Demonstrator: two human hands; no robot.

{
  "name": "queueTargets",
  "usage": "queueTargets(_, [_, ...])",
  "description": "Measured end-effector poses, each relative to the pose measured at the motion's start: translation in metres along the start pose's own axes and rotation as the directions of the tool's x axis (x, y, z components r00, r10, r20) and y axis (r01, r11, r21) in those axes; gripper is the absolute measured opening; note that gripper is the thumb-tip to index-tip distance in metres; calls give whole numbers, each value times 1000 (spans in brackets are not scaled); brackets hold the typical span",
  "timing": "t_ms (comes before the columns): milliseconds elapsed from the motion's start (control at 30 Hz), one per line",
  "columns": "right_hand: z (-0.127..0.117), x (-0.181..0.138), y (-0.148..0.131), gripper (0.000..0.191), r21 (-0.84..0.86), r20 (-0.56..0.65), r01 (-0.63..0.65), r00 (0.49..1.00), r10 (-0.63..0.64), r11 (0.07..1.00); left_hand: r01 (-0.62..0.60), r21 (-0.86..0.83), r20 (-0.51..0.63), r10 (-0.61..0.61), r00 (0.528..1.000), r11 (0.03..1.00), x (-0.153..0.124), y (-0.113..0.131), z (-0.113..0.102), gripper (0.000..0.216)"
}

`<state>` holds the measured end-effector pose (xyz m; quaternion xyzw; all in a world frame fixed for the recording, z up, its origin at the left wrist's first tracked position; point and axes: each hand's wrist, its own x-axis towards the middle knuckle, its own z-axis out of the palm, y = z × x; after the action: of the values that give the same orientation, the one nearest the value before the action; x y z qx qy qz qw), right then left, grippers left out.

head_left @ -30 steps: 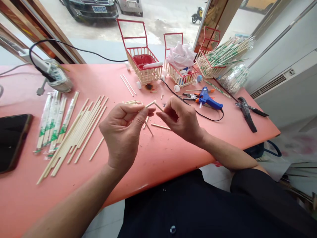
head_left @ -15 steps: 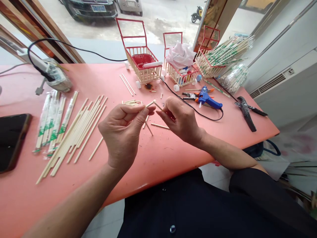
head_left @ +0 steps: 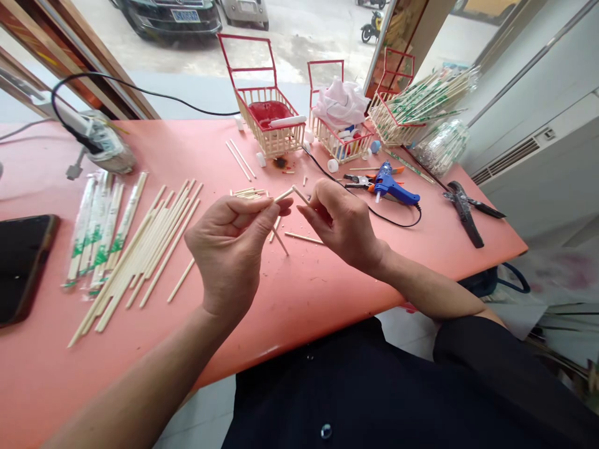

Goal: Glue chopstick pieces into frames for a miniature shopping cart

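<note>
Item: two cut bamboo pieces, held above the near middle of the pink table (head_left: 327,293). The left hand (head_left: 229,249) is closed in a pinch, thumb and forefinger gripping a short stick (head_left: 283,196) whose free end points up and to the right. The right hand (head_left: 344,224) is likewise closed, fingertips pinching a second short stick (head_left: 301,195) that slants up and to the left. The two tips meet in a peak between the hands; each piece is gripped well back from that tip, seemingly to keep the meeting point clear of the fingers. A further stick (head_left: 281,240) shows below the left fingers; whether it is held or lies on the table cannot be told. Stock, left: loose chopsticks (head_left: 150,249) fanned beside wrapped chopsticks (head_left: 100,227), with a phone (head_left: 21,265) at the edge. A few cut pieces (head_left: 248,193) lie just beyond the hands. Tools, right: a blue glue gun (head_left: 393,187) with its cord trailing, and black cutters (head_left: 463,212), both within the right hand's reach. Far side: three stick-built carts (head_left: 271,128), used as bins.
</note>
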<state>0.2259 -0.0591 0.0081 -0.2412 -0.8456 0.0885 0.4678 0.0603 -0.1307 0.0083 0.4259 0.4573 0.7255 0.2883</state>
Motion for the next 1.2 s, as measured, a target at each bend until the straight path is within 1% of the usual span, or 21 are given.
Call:
queueTargets(100, [-1,1,0,33,25,1,-32,999,32,999,12,-25,11,-12,1000,1000,1,0,-1,14])
queueTargets(233, [-4,4,-3,36,108,17,-94,996,93,990,63,-76,16,-62,998,995,4,-2,-2,18])
queueTargets(433, [-4,5,-1,43,242,104,-258,965,239,935,224,-196,102,-208,973,955,11,-6,-3,25])
queueTargets(567, [-3,5,1,49,320,146,-325,945,292,890,279,-207,122,-258,958,938,14,-9,-4,30])
queueTargets(800, [-2,5,-1,52,389,158,-344,939,306,855,313,-225,147,-285,947,923,15,-11,-6,30])
queueTargets(900, [-1,5,-2,53,386,168,-356,934,315,851,319,-246,163,-285,944,915,14,-10,-6,30])
queueTargets(1033, [0,5,-2,53,375,178,-374,927,330,849,320,-243,156,-289,945,916,14,-10,-5,30])
queueTargets(1200, [0,5,-2,52,388,173,-359,933,316,849,322,-252,176,-284,942,913,14,-11,-5,27])
